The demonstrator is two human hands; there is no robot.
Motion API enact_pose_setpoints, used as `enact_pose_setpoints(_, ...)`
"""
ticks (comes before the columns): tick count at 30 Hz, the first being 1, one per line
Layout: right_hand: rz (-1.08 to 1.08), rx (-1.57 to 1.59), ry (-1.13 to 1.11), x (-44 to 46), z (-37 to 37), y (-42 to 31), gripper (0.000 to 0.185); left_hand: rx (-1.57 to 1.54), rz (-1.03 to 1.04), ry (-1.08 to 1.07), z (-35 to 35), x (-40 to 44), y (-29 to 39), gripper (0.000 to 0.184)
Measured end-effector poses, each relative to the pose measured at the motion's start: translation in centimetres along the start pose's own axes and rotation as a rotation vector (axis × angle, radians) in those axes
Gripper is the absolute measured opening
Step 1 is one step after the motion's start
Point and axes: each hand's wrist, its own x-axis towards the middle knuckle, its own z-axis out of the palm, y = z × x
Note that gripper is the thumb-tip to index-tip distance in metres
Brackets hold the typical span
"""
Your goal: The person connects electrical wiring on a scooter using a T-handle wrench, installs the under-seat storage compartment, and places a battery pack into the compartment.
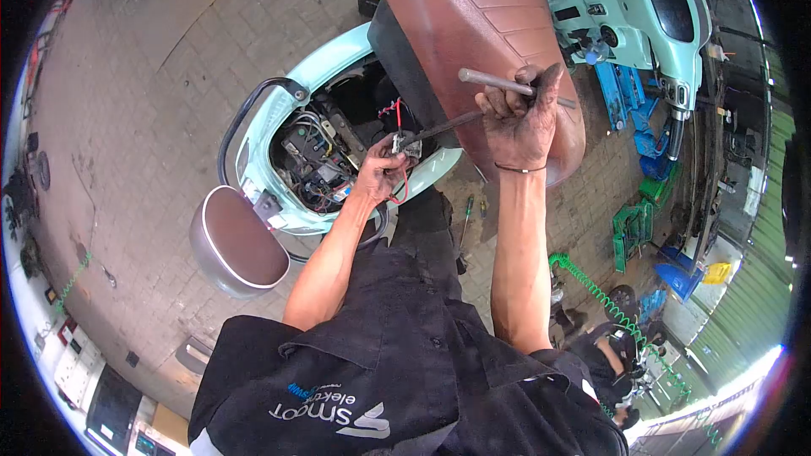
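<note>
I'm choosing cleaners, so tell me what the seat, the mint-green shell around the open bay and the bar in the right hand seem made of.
Seat: brown leather or vinyl, satin, judging by its pleats and soft sheen.
Shell: smooth, mint-green and glossy, with pale highlights; plastic or painted metal, I can't tell.
Bar: probably bare metal, dull grey and straight, with no coloured coating showing.

Mint-green scooter body (332, 52), brown seat (481, 29)
</note>
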Motion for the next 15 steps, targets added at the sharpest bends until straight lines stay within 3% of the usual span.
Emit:
enact_pose_setpoints(3,-0.012,-0.006,-0.137,-0.1,-1.3,-0.2,0.048,-0.021,0.006,0.009,0.3,0.0,0.1,0.048)
enact_pose_setpoints(9,-0.073,0.146,-0.166,-0.3,-1.6,0.3,0.05,-0.119,-0.01,-0.041,-0.6,0.2,-0.2,0.049)
enact_pose_setpoints(15,-0.147,0.071,-0.227,-1.2,-2.2,0.5,0.05,-0.063,-0.028,0.015,-0.1,-0.1,0.3,0.051)
